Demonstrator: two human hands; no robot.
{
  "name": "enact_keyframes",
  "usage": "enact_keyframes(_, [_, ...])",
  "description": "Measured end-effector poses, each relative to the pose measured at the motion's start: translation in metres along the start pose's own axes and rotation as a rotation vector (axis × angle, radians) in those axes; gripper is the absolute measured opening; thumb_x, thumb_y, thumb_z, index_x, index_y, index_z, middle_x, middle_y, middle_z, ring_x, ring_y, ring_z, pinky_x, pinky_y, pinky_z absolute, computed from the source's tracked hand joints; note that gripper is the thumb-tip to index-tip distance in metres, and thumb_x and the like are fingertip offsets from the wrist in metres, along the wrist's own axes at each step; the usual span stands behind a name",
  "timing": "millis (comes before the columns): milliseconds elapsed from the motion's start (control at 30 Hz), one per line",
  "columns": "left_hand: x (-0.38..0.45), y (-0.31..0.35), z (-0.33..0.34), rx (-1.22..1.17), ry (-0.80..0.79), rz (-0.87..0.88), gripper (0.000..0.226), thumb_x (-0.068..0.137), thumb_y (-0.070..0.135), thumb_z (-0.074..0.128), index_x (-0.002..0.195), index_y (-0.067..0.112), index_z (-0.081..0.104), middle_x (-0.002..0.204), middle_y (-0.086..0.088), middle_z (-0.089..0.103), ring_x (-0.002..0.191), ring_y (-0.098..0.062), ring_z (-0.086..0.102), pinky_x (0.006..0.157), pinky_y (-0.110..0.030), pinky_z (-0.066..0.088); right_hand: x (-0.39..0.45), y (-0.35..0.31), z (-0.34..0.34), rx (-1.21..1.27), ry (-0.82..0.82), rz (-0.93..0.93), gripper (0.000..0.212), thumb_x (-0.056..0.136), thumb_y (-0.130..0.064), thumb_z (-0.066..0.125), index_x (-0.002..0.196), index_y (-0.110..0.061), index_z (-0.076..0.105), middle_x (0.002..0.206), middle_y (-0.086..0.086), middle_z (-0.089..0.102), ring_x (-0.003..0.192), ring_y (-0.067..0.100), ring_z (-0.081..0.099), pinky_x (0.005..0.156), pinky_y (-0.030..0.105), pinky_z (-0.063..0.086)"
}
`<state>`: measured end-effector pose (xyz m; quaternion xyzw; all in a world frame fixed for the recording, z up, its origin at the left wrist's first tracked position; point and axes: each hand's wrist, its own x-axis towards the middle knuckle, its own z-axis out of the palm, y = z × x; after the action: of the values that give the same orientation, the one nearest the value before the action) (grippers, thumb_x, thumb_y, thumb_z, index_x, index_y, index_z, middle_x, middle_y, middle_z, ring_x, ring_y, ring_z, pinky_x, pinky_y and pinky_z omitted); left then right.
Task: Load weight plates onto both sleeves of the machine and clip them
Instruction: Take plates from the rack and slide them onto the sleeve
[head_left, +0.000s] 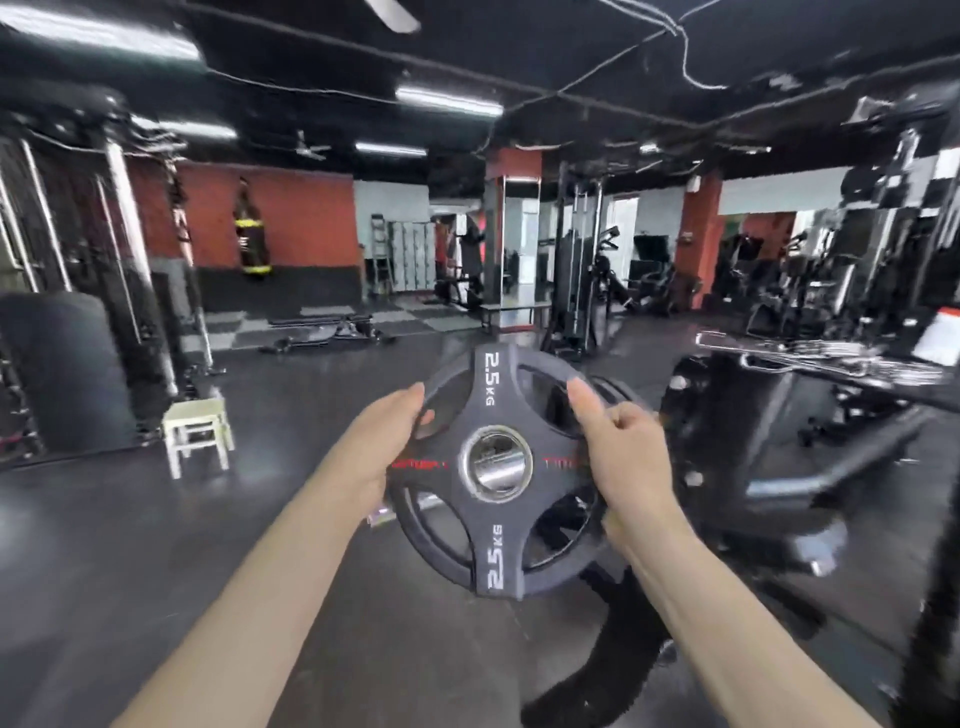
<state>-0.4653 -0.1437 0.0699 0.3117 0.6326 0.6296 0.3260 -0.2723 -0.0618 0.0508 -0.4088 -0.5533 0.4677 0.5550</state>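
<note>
A black 2.5 kg weight plate (493, 530) with grip holes faces me at centre. The chrome end of the machine's sleeve (497, 464) shows through its centre hole. My left hand (382, 447) grips the plate's left rim. My right hand (623, 457) rests on the right rim, thumb up and fingers curled behind it. The edge of another plate (613, 389) shows just behind, to the right. The black machine (753, 431) stands to the right. No clip is in sight.
A white step stool (195, 431) stands on the dark floor at left. A tall cable rack (104, 260) rises at far left. Chrome bars (831, 358) lie on a rack at right. A black mat or leg (613, 665) lies below the plate.
</note>
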Motion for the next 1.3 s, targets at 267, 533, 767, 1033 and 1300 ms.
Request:
enact_keyframes(267, [0.012,-0.037,-0.113,-0.028,0.207,-0.289,0.080,0.083,0.081,0.045,0.140,0.025,0.050,0.118,-0.001,0.064,0.094,-0.025,0.065,0.079,-0.037,0.055,-0.048,0.025,0.141,-0.155,-0.167,0.091,0.057,0.083,-0.060,0.069,0.066,-0.020,0.032,0.060,-0.005,0.040,0.060,0.018,0.039,0.062,0.036,0.033])
enact_keyframes(533, [0.029,-0.044,-0.113,0.060,0.090,-0.281,0.120,0.059,0.098,0.039,0.154,0.046,-0.013,0.167,0.010,-0.015,0.155,-0.033,0.002,0.107,-0.074,0.030,-0.058,0.020,0.180,-0.331,-0.137,0.076,0.054,0.084,-0.064,0.064,0.070,-0.019,0.039,0.068,-0.005,0.050,0.066,0.019,0.046,0.057,0.036,0.034])
enact_keyframes(767, [0.069,-0.060,-0.084,0.176,0.019,-0.298,0.109,0.075,0.084,0.054,0.157,0.040,-0.002,0.167,-0.002,0.017,0.146,-0.042,0.028,0.104,-0.075,0.030,-0.057,0.043,0.180,-0.425,-0.047,0.089,0.050,0.088,-0.066,0.056,0.074,-0.022,0.038,0.074,-0.004,0.057,0.075,0.023,0.056,0.066,0.035,0.044])
enact_keyframes(1033, [0.075,-0.073,-0.087,0.043,-0.004,-0.331,0.122,0.044,0.099,0.052,0.146,0.043,0.018,0.146,-0.005,0.045,0.120,-0.047,0.055,0.092,-0.077,0.039,-0.059,0.049,0.188,-0.519,-0.061,-0.077,0.050,0.090,-0.061,0.059,0.072,-0.020,0.036,0.068,-0.005,0.054,0.070,0.022,0.052,0.064,0.036,0.044])
enact_keyframes(1300, [0.077,-0.092,-0.093,-0.188,-0.062,-0.289,0.103,0.055,0.088,0.048,0.147,0.049,0.021,0.132,-0.004,0.059,0.111,-0.034,0.064,0.078,-0.068,0.055,-0.073,0.053,0.195,-0.734,-0.075,-0.338,0.044,0.093,-0.059,0.055,0.080,-0.020,0.040,0.076,-0.006,0.055,0.072,0.019,0.057,0.063,0.032,0.049])
